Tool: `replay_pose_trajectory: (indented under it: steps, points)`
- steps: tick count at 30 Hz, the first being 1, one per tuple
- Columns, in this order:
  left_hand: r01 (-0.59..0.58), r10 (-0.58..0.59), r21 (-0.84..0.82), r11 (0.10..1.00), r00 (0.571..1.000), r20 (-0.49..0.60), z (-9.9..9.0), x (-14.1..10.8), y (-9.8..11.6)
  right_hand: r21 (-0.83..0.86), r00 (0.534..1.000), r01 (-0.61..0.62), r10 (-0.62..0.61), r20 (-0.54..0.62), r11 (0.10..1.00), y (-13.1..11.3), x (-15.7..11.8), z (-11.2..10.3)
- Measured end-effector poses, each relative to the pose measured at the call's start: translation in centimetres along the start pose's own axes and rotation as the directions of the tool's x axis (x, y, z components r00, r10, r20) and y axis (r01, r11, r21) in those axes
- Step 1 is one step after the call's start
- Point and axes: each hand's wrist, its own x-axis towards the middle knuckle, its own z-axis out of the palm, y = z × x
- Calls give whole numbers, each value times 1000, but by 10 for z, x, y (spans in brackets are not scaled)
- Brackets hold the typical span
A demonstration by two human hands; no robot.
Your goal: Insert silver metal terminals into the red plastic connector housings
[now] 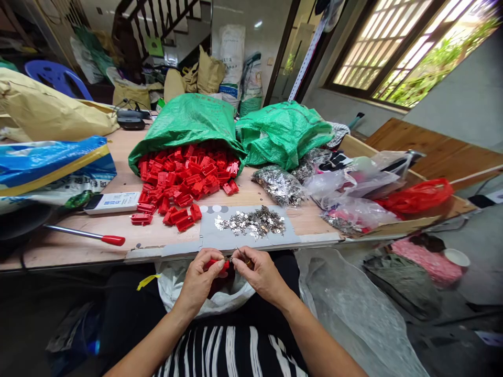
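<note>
My left hand (199, 275) pinches a red plastic part (222, 266) just off the table's front edge. Close beside it, the fingers of my right hand (260, 272) are closed around a small thin tool with a brownish handle (249, 263); its exact kind is unclear. The fingertips of both hands nearly meet at the red part. Below them, a white sack (173, 285) lies open on my lap, with something red inside. Small silvery metal pieces (255, 222) are heaped on a grey sheet (291, 235) in front of my hands.
Red plastic parts (188, 178) spill from a green sack (188, 123). Another green sack (279, 131) and a clear bag of metal pieces (279, 184) stand right of it. A lever with a red grip (113, 240) juts in at left. A bag-filled wooden tray (393, 230) is at right.
</note>
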Motion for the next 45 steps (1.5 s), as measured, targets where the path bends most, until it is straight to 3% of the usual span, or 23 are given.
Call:
replay_pose_trajectory:
  steps: [6,10,13,16,22,26,34,45]
  points:
    - [-21,24,79,997,999,-39,0,2,-2,-150,998,0,-10,-67,989,-5,1,5]
    - [-157,173,266,951,984,-39,-3,2,-4,-109,990,-62,47,-130,992,-2,3,5]
    - [-319,389,505,802,921,-37,-6,1,-7,-88,983,-97,82,-163,991,0,4,4]
    - [-440,550,641,630,835,32,-9,-1,-10,-105,978,-117,97,-182,987,0,4,5]
    - [-537,699,748,391,701,138,-10,-3,-14,-212,973,-130,84,-213,969,-4,3,13]
    - [-574,741,758,309,645,187,-11,-4,-12,-265,974,-126,68,-216,956,-8,2,15]
    - [-587,736,755,293,642,213,-10,-6,-11,-299,980,-129,76,-183,946,-8,-1,19]
    - [-530,686,716,454,721,98,-8,-9,-11,-318,987,-122,81,-139,940,-12,0,17]
